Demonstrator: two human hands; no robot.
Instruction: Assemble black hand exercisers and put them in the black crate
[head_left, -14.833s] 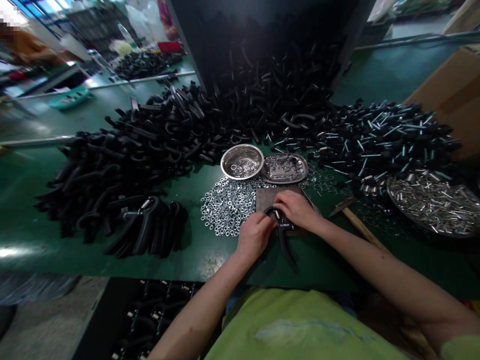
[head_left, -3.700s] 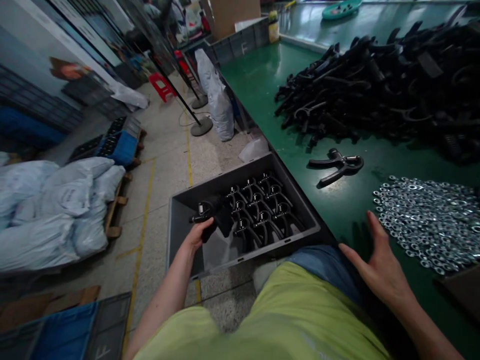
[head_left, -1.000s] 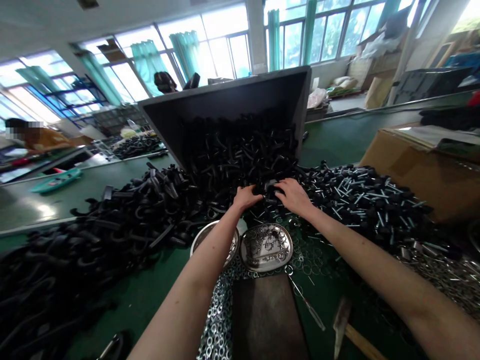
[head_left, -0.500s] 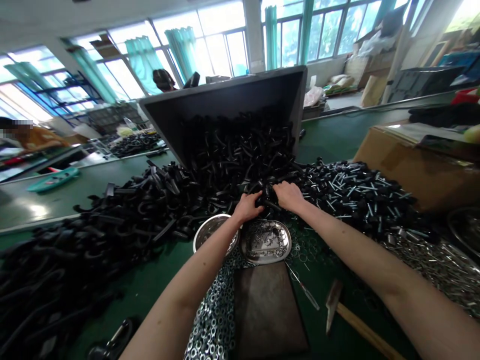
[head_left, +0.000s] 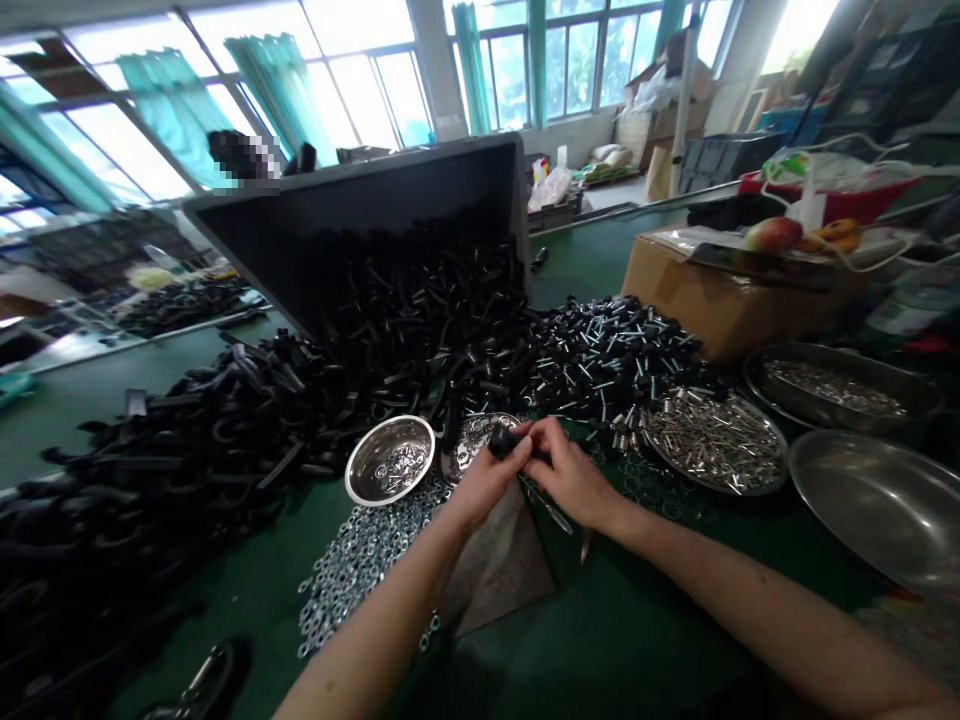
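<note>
A black plastic part (head_left: 502,440) with a rounded end is held between my two hands, above the oval metal tray. My left hand (head_left: 487,485) is closed on it, fingers and thumb pinched around its near side. My right hand (head_left: 570,475) has its fingertips closed on the same part from the right; its far end is hidden by the fingers. Beneath the hands lies a dark flat plate (head_left: 499,570). Partly covered by them is the oval tray (head_left: 472,435) with small metal rings. On the left stands a round metal bowl (head_left: 362,480) with small metal pieces.
Loose nuts (head_left: 352,565) spread left of the plate. Black curved parts (head_left: 247,400) heap up to a tipped grey bin (head_left: 517,190). Black-headed bolts (head_left: 615,350) pile behind my right hand. Metal pins (head_left: 720,440), a steel dish (head_left: 885,500) and a cardboard box (head_left: 675,290) are right.
Both hands have drawn back from the black heap toward me and come together over the tray and plate, now holding a black part. The view has turned to the right.
</note>
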